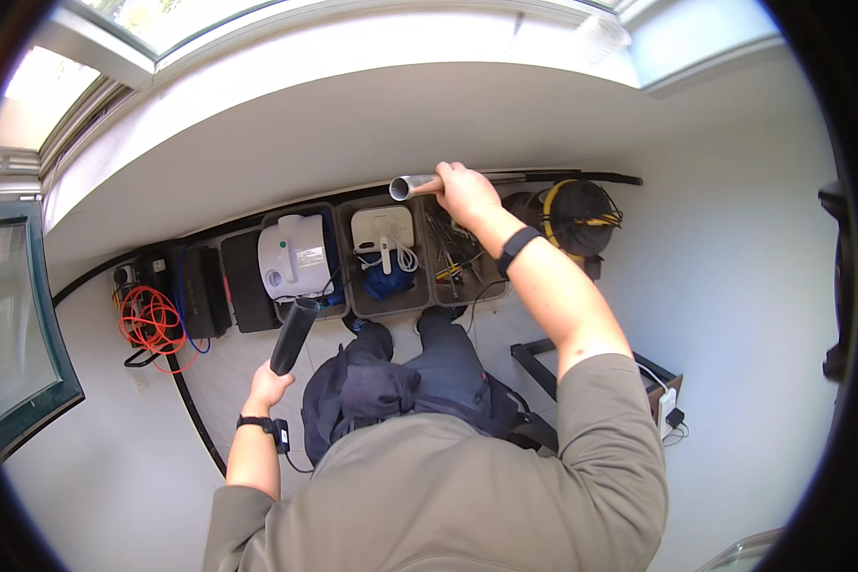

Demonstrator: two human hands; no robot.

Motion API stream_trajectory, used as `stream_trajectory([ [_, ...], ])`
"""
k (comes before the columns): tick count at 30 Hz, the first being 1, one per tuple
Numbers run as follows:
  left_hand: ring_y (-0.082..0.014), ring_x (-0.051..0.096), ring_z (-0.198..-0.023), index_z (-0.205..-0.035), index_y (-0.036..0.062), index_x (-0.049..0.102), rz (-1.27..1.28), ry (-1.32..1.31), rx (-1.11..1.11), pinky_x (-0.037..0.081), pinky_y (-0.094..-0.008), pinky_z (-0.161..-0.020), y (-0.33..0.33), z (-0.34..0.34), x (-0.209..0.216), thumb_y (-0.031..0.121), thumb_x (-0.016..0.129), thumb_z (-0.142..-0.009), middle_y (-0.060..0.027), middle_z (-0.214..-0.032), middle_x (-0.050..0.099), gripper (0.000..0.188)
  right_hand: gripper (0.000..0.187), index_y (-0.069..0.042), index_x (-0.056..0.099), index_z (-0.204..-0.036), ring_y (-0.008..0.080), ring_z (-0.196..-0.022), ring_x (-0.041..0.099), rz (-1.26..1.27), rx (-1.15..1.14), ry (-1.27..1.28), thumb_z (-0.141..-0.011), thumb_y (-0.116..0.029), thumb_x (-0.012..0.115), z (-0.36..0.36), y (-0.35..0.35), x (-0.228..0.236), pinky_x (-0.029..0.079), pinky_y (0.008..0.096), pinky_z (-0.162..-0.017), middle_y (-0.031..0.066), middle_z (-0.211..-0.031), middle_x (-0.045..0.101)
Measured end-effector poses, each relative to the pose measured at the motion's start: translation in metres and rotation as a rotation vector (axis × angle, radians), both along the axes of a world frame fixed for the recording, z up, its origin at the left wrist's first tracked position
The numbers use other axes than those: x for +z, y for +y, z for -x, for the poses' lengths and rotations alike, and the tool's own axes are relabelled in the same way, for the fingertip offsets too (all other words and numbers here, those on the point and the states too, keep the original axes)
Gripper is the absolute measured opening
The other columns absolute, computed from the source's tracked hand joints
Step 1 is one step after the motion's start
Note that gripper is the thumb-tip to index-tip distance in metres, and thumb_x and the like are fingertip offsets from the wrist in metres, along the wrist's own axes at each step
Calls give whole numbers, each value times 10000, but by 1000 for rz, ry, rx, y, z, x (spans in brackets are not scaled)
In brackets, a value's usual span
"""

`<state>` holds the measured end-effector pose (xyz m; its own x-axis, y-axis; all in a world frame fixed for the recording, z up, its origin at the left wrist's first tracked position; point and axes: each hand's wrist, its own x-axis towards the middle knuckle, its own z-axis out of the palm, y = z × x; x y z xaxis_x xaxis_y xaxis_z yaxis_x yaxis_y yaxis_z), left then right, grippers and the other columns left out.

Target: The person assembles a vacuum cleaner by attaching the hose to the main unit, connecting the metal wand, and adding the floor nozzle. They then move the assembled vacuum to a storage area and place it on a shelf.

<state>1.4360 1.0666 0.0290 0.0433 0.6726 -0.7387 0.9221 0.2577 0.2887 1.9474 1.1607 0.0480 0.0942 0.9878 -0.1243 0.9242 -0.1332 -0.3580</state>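
Observation:
My left hand [269, 387] is closed round the lower end of a black tube [294, 338], which tilts upward to the right. Farther off, my right hand [467, 194] grips a silver metal pipe [414, 186]. The pipe's round hollow end faces left, apart from the black tube. Behind my right hand, its other end runs to the right along the wall. Below the pipe stand open grey bins; one holds a white appliance with a coiled cord [383, 238], another holds loose hand tools [451, 253].
A yellow-and-black canister vacuum [582, 219] stands right of the bins. To their left are a white machine [294, 255], black cases [203, 291] and a tangled orange cable [151, 319]. A long black hose [143, 250] follows the wall. A dark frame [534, 370] and white power strip [666, 412] sit at right.

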Motion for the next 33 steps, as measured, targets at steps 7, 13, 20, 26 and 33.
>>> stream_trajectory([
  [7,-309,640,-817,-944,-9,613,87,-22,138,489,-390,-736,-50,81,-46,189,700,-616,-182,-839,655,394,216,-51,569,-1060,338,-981,601,270,5,-41,-875,-119,483,53,81,-140,505,431,-796,160,-1027,617],
  [13,-238,607,-682,-896,-41,599,248,87,342,487,-372,-655,-84,136,-88,174,694,-628,-136,-735,629,357,184,-67,578,-1049,292,-974,611,339,55,-247,-887,-126,514,86,123,-208,513,421,-780,123,-1032,615],
  [20,-186,577,-584,-882,-22,598,361,176,481,468,-363,-549,-100,144,-107,138,697,-648,-88,-677,598,301,174,-72,578,-1045,275,-944,617,390,49,-244,-900,-148,522,124,153,-282,498,404,-809,113,-1000,614],
  [26,-191,574,-584,-891,-24,595,426,215,537,471,-359,-569,-103,154,-123,143,702,-649,-86,-673,594,313,201,-48,572,-1060,278,-922,634,485,41,-202,-894,-156,537,147,164,-327,506,404,-792,127,-1021,621],
  [33,-219,605,-667,-888,-27,604,357,196,508,488,-363,-655,-130,178,-143,175,725,-643,-122,-723,626,340,216,-38,553,-1077,286,-909,643,397,84,-271,-891,-146,541,166,166,-373,526,392,-756,136,-1056,621],
])
